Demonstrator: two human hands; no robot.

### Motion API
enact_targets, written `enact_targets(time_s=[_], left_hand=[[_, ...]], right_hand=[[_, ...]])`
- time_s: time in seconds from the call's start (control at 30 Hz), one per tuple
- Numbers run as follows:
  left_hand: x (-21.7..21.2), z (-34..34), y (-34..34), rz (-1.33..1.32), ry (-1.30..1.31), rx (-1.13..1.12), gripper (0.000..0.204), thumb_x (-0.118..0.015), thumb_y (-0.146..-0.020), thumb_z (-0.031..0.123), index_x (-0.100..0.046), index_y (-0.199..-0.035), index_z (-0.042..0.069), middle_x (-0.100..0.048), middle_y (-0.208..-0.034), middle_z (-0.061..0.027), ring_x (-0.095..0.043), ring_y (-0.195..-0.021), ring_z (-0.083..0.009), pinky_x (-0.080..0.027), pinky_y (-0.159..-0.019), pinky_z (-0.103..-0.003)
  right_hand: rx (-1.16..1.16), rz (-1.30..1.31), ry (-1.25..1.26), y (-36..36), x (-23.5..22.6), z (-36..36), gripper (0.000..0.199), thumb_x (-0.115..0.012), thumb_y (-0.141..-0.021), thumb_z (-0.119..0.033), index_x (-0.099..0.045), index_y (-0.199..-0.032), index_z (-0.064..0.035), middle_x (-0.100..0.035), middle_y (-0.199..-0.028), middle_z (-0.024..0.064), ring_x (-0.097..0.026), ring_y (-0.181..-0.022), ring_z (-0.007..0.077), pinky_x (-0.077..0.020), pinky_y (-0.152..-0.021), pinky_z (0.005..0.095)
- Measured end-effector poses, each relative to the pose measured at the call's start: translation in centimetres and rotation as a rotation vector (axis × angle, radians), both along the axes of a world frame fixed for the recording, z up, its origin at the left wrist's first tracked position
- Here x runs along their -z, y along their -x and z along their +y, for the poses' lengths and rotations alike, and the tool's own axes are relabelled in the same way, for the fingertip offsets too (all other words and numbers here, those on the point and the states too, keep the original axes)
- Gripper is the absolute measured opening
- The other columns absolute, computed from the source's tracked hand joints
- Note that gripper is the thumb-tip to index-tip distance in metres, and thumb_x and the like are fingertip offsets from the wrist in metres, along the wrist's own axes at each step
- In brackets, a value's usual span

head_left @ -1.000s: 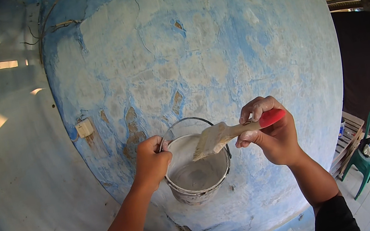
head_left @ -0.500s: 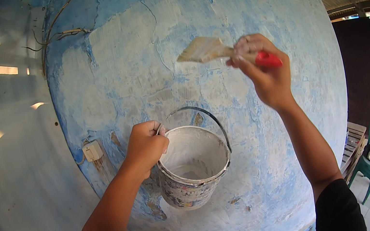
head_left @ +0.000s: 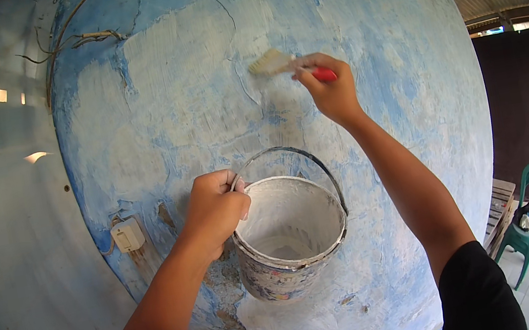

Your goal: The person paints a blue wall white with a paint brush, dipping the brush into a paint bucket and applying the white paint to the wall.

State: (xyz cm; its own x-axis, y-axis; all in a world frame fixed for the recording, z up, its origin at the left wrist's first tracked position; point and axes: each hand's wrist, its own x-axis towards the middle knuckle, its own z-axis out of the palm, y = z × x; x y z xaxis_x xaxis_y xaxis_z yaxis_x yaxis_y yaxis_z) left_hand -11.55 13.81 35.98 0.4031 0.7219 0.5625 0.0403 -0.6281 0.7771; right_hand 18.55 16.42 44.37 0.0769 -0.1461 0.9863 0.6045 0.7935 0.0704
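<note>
Nearer the patchy blue wall (head_left: 185, 108) swept the flat, red-ended, pale-bristled brush (head_left: 271, 62), right hand (head_left: 332, 89) gripping; left hand (head_left: 215, 207) clutched the round, white-caked bucket (head_left: 280, 280).

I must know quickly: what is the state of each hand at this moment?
Left hand: closed, holding the bucket at its left edge.
Right hand: closed, holding the red-handled brush.

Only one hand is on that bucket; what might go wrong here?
The left hand grips the bucket at one side only, so it might tip. The paintbrush is against or very near the cracked wall, so a stroke might loosen flakes into the open bucket below.
</note>
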Motion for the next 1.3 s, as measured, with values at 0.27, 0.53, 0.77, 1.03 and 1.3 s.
enact_targets(time_s=[0.27,0.53,0.77,1.03,1.3], left_hand=[[-0.1,0.9,0.5,0.015,0.007,0.020,0.021,-0.054,-0.060,-0.013,-0.055,-0.075,0.001,-0.068,-0.088,-0.0121,-0.052,-0.073,-0.0140,-0.043,-0.061,-0.030],[0.6,1.2,1.1,-0.051,0.006,0.064,0.019,-0.054,-0.062,-0.012,-0.055,-0.075,0.001,-0.067,-0.087,-0.0110,-0.052,-0.074,-0.0124,-0.042,-0.061,-0.029],[0.1,1.3,2.7,0.006,-0.013,0.052,0.019,-0.054,-0.062,-0.012,-0.055,-0.075,0.001,-0.068,-0.087,-0.0118,-0.053,-0.073,-0.0121,-0.042,-0.060,-0.028],[0.8,1.7,1.8,-0.038,-0.059,0.092,0.019,-0.055,-0.062,-0.012,-0.055,-0.076,0.000,-0.071,-0.092,-0.0152,-0.055,-0.073,-0.0144,-0.044,-0.061,-0.029],[2.1,1.7,2.0,-0.079,-0.020,0.126,0.011,-0.056,-0.073,-0.011,-0.059,-0.077,-0.002,-0.064,-0.076,-0.0074,-0.047,-0.063,-0.0082,-0.035,-0.057,-0.028]], right_hand=[[-0.070,0.058,-0.028,2.2,-1.7,-2.9,0.021,-0.074,-0.090,-0.015,-0.077,-0.099,0.0040,-0.077,-0.082,0.0123,-0.071,-0.072,0.0169,-0.0564,-0.073,0.0278],[0.240,-0.033,-0.032,3.3,-0.6,0.0,0.015,-0.073,-0.088,-0.012,-0.077,-0.090,0.0025,-0.074,-0.080,0.0148,-0.067,-0.066,0.0197,-0.0539,-0.067,0.0306],[0.109,0.196,0.278,5.7,1.1,-6.3,0.020,-0.070,-0.088,-0.014,-0.075,-0.080,0.0040,-0.074,-0.077,0.0134,-0.071,-0.072,0.0176,-0.0553,-0.066,0.0306],[0.161,-0.012,-0.079,3.2,-3.8,-0.8,0.019,-0.072,-0.092,-0.015,-0.075,-0.085,0.0033,-0.073,-0.079,0.0110,-0.067,-0.069,0.0190,-0.0518,-0.067,0.0306],[0.351,0.084,0.207,1.0,8.5,-5.1,0.015,-0.071,-0.088,-0.010,-0.075,-0.084,0.0040,-0.067,-0.076,0.0128,-0.062,-0.064,0.0202,-0.0474,-0.061,0.0340]])
